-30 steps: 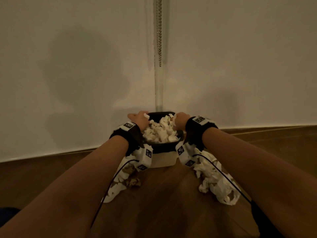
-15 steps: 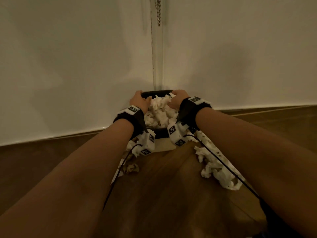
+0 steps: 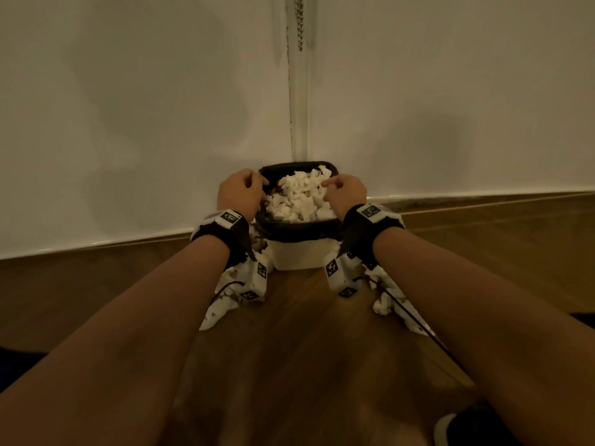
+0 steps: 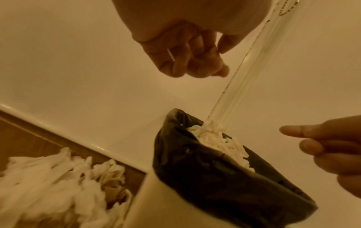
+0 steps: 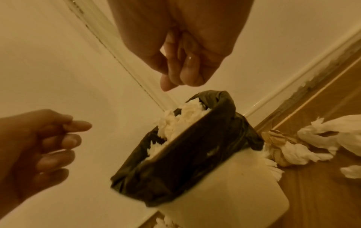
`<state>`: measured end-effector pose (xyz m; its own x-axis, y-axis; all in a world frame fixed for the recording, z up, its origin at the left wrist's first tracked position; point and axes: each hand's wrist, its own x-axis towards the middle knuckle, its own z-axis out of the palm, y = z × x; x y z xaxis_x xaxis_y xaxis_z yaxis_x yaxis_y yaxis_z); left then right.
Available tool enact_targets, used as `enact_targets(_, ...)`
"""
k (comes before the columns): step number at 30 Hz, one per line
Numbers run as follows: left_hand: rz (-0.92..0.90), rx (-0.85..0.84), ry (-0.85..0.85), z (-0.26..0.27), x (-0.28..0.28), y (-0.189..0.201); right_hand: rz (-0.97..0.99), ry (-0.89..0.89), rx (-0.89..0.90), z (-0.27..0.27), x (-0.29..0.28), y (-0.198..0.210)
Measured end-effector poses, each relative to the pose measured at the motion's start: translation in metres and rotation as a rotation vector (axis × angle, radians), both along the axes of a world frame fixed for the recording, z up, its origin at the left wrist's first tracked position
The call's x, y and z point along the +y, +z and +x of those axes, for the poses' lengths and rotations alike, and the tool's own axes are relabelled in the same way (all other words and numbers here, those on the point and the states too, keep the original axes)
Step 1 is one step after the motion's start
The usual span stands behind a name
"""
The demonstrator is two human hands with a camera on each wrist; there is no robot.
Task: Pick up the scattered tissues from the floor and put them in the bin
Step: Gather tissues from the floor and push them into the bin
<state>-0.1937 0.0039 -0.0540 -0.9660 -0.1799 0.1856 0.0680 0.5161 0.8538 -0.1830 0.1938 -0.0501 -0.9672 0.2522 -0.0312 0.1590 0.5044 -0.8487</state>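
Partly hidden, bin [image 3: 301, 255] brims with tissues [image 3: 299, 201] between arms

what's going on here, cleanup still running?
A person is clearing tissues off a wooden floor into a small white bin with a black liner, standing in a wall corner. The bin is heaped with tissues to the rim. Both the left hand and the right hand hover over the bin's sides, fingers loosely curled, holding nothing. More crumpled tissues lie on the floor left and right of the bin, so it's not finished.
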Motion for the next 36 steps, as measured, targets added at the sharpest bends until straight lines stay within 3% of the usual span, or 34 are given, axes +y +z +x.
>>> enact_targets(8,-0.192,-0.060,0.086,0.060,-0.037,-0.034,0.108,0.203,0.029,0.050,-0.045,-0.027)
enact_targets(18,-0.453,-0.438,0.032,0.110,-0.113,-0.116,0.299,0.601,-0.357,0.062,-0.123,-0.100)
enact_targets(24,-0.555,-0.649,0.109,0.144,-0.114,-0.167,0.631,0.862,-0.494,0.062,-0.155,-0.136)
enact_targets(29,-0.569,-0.765,0.225,0.162,-0.096,-0.190,0.734,0.903,-0.579,0.061,-0.166,-0.164)
enact_targets(36,-0.532,-0.861,0.128,0.151,-0.097,-0.208,0.804,0.973,-0.616,0.052,-0.170,-0.188)
